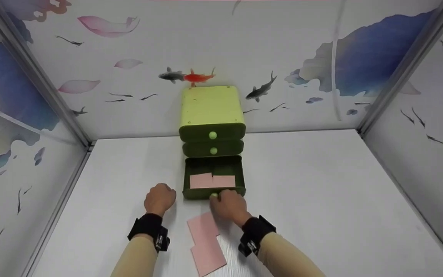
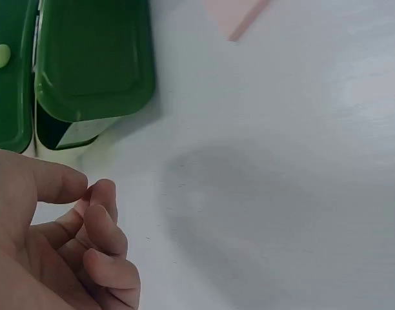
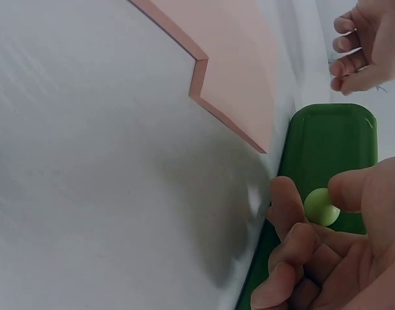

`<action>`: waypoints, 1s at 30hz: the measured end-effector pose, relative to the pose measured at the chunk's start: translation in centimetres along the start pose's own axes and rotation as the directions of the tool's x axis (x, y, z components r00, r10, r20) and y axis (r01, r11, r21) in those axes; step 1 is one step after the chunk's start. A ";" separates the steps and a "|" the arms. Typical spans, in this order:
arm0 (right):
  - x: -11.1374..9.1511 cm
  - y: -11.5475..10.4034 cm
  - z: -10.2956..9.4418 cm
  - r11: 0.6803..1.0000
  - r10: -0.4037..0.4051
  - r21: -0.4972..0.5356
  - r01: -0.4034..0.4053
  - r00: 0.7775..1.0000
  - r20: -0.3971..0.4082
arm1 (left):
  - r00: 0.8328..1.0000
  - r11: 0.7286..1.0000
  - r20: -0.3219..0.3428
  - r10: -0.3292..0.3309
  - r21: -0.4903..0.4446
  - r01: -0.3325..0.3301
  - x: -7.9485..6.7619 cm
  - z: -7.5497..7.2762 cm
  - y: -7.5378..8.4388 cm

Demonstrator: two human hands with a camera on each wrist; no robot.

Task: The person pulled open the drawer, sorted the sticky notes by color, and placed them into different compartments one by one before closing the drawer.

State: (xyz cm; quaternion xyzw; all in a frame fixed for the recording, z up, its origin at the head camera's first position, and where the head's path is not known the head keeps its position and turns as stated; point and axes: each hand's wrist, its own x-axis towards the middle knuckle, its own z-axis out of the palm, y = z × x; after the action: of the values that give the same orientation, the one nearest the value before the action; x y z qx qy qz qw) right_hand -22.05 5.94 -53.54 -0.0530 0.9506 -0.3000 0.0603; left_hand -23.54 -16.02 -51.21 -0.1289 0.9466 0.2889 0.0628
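Observation:
A small green drawer cabinet point(image 1: 212, 105) stands against the back wall, its bottom drawer point(image 1: 194, 195) pulled well out. Inside that drawer lie two pink paper pads point(image 1: 224, 181), side by side. My right hand point(image 1: 230, 206) is at the drawer front, its thumb and index finger pinching the round light-green knob point(image 3: 321, 207). To the left of the drawer, my left hand point(image 1: 160, 199) hovers with loosely curled fingers point(image 2: 107, 229) and holds nothing. Two more pink pads point(image 1: 209, 256) lie on the table in front of the drawer, their edges meeting.
Above the pulled-out drawer are a middle drawer point(image 1: 198, 149) and a top drawer point(image 1: 194, 133); the middle one's front sits slightly back. The white table point(image 1: 313, 200) is bounded by fish-patterned walls point(image 1: 283, 46) with metal corner posts point(image 1: 410, 65).

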 end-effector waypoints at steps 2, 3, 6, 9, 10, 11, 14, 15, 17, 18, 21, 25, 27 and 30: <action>0.1 0.1 -0.1 1.000 0.002 -0.001 -0.002 1.000 0.005 | 0.999 1.000 0.036 0.012 0.014 -0.013 -0.3 0.5 -0.1; 0.1 0.1 -0.1 1.000 0.003 -0.001 -0.003 1.000 0.007 | 0.999 1.000 0.050 0.016 0.019 -0.017 -0.5 0.7 -0.1; 0.2 0.1 -0.2 1.000 0.008 -0.001 -0.008 1.000 0.014 | 0.997 0.999 0.073 0.031 0.017 -0.033 -0.8 1.4 0.2; 0.2 0.1 -0.2 1.000 0.003 -0.008 -0.003 1.000 0.011 | 0.994 0.999 0.095 0.049 -0.007 -0.048 -1.0 2.0 0.6; 0.2 0.2 -0.2 1.000 -0.002 -0.011 0.002 1.000 0.007 | 0.993 0.998 0.101 0.056 -0.018 -0.054 -1.0 2.2 0.7; 0.1 0.2 -0.1 1.000 -0.006 -0.018 0.006 1.000 0.004 | 0.992 0.998 0.105 0.063 -0.026 -0.060 -1.0 2.3 0.8; -0.1 0.3 -0.1 0.999 -0.039 -0.036 0.039 0.999 0.001 | 0.991 0.996 0.105 0.078 -0.041 -0.074 -1.1 2.6 0.9; -0.2 0.3 -0.1 0.997 -0.053 -0.048 0.053 0.999 0.011 | 0.991 0.996 0.103 0.080 -0.040 -0.076 -1.1 2.7 0.9; -0.5 0.4 -0.1 0.993 -0.086 -0.073 0.089 0.995 0.043 | 0.992 0.997 0.098 0.077 -0.033 -0.074 -1.1 2.7 0.8; -0.6 0.4 -0.1 0.990 -0.107 -0.086 0.113 0.992 0.069 | 0.993 0.997 0.097 0.074 -0.032 -0.071 -1.0 2.7 0.8; -0.9 0.4 0.2 0.968 -0.182 -0.143 0.205 0.970 0.160 | 0.993 0.997 0.095 0.068 -0.028 -0.066 -0.9 2.7 0.6; -1.4 -0.2 0.6 0.918 -0.291 -0.213 0.336 0.932 0.216 | 0.993 0.998 0.097 0.066 -0.026 -0.063 -0.9 2.9 0.6; -1.5 -0.5 0.9 0.894 -0.324 -0.251 0.372 0.922 0.213 | 0.993 0.998 0.098 0.066 -0.020 -0.064 -1.0 2.9 0.6; -1.6 -1.1 1.2 0.859 -0.351 -0.300 0.414 0.905 0.242 | 0.993 0.998 0.099 0.068 -0.009 -0.067 -0.9 3.1 0.6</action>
State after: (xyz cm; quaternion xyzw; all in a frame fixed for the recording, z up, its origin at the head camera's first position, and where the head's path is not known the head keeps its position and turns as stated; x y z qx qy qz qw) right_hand -20.20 4.65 -53.74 -0.2777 0.9491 -0.1289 0.0739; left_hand -22.69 -13.66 -53.26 -0.0826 0.9452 0.2998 0.0997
